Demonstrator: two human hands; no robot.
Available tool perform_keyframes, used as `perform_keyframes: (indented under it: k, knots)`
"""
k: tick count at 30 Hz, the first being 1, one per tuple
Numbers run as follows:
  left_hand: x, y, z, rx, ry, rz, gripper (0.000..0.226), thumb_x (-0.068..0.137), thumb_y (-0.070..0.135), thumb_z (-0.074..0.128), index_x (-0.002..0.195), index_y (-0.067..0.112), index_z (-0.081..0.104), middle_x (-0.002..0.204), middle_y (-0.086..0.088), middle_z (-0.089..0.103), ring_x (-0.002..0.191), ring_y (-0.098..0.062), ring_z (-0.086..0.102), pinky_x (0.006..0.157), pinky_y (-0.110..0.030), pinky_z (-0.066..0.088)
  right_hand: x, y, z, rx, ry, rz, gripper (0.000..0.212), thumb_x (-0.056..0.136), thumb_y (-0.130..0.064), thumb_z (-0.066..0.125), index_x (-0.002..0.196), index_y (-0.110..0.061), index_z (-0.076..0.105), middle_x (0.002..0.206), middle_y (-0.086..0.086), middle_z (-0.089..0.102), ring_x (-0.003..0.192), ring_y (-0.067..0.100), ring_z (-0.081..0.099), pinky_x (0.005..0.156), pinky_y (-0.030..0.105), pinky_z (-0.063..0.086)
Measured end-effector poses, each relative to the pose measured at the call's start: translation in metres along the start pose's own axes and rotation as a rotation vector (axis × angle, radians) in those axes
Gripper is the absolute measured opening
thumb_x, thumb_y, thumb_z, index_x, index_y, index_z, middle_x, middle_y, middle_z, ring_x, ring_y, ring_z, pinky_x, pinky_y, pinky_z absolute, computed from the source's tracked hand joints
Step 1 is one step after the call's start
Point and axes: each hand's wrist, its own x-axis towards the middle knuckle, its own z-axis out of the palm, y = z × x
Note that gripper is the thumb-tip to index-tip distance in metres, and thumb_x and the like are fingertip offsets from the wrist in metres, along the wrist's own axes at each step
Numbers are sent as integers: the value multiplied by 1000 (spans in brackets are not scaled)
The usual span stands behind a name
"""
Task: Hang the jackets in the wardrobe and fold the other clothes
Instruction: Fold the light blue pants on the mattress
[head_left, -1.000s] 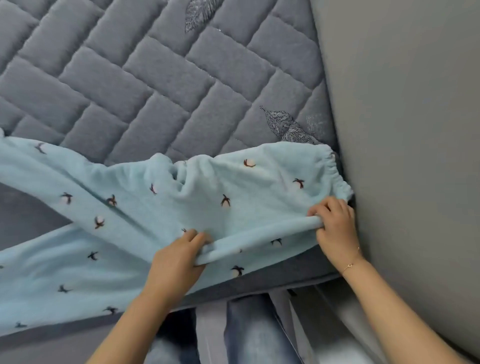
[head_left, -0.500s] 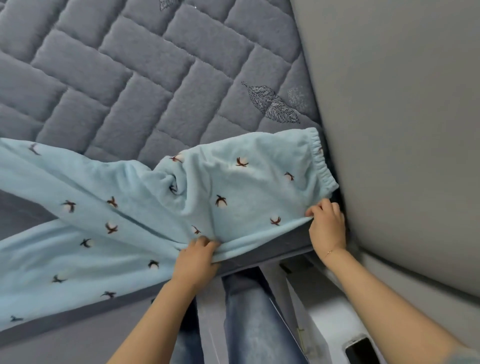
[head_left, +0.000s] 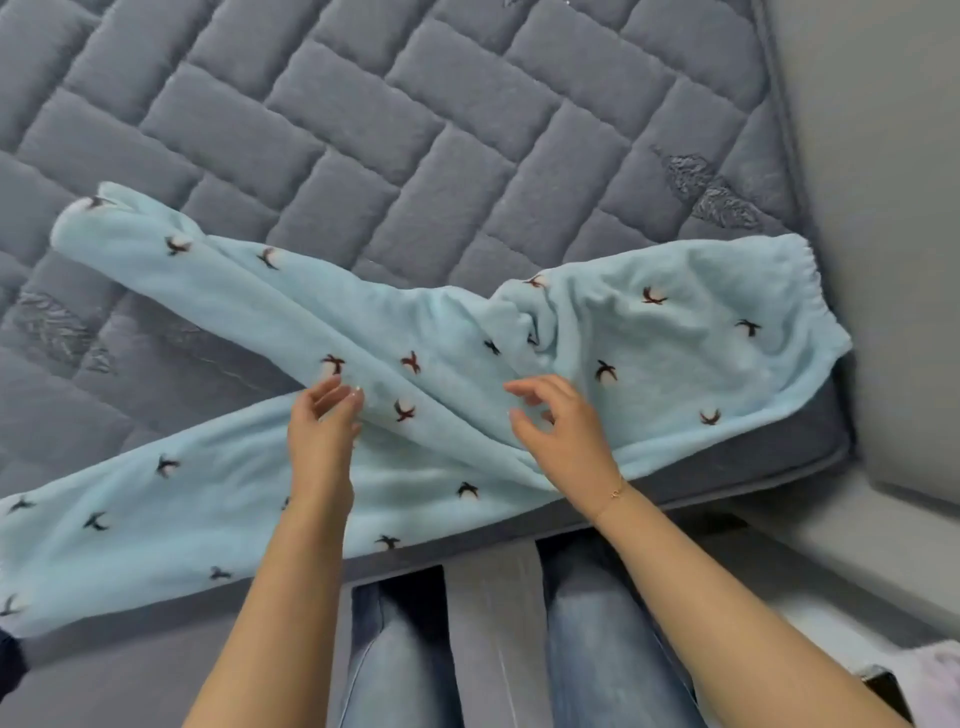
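Observation:
Light blue fleece trousers (head_left: 457, 364) with a small dark bird pattern lie spread across the near edge of the bed. Their elastic waistband (head_left: 818, 283) is at the right, and the two legs run left, the upper one crossing toward the far left. My left hand (head_left: 322, 431) hovers over the crotch area with fingers loosely spread, holding nothing. My right hand (head_left: 563, 423) is just right of it, above the seat of the trousers, fingers relaxed and slightly curled, also holding nothing.
The bed has a grey quilted cover (head_left: 363, 130). A pale grey upholstered panel (head_left: 883, 208) rises along the right side. My jeans-clad legs (head_left: 587, 639) stand against the bed's front edge. A dark object (head_left: 883, 686) sits at the lower right.
Both hands have let go of the trousers' lower edge and moved up and inward over the fabric. The trousers now lie flat on the bed.

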Motion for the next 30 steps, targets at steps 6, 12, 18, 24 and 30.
perform_keyframes:
  k: [6, 12, 18, 24, 30]
  knots:
    - [122, 52, -73, -108, -7, -15, 61, 92, 25, 68, 141, 20, 31, 139, 1, 47, 117, -12, 52, 96, -32, 43, 37, -69, 117, 15, 6, -78, 25, 91, -7, 63, 115, -10, 67, 110, 0, 58, 107, 16, 55, 94, 27, 44]
    - [215, 96, -102, -274, -90, -68, 75, 82, 33, 79, 143, 15, 39, 133, -3, 59, 113, -21, 63, 95, -43, 54, 87, -109, 210, -102, 150, -38, 45, 90, -17, 64, 133, -8, 54, 131, 9, 51, 123, 25, 45, 101, 28, 36]
    - [210, 102, -135, -603, -273, -3, 48, 95, 29, 63, 136, 6, 54, 129, -13, 64, 118, -29, 62, 103, -49, 48, 88, -116, 231, -387, 147, -42, 23, 85, -13, 62, 107, -12, 66, 98, -1, 54, 101, 27, 54, 81, 29, 29]
    - [137, 3, -245, -1122, -270, -207, 31, 96, 31, 54, 121, 16, 62, 135, -5, 59, 136, -24, 47, 112, -43, 35, 13, -107, 228, -490, 122, -460, 31, 60, 5, 65, 87, -10, 65, 83, 4, 56, 82, 22, 50, 73, 26, 28]
    - [106, -37, -262, -978, 52, -281, 48, 91, 44, 64, 129, 15, 60, 127, -7, 67, 116, -23, 64, 92, -36, 53, -43, -68, 243, -169, -191, -23, 26, 83, 4, 63, 98, -15, 73, 101, -1, 65, 101, 14, 59, 91, 24, 41]
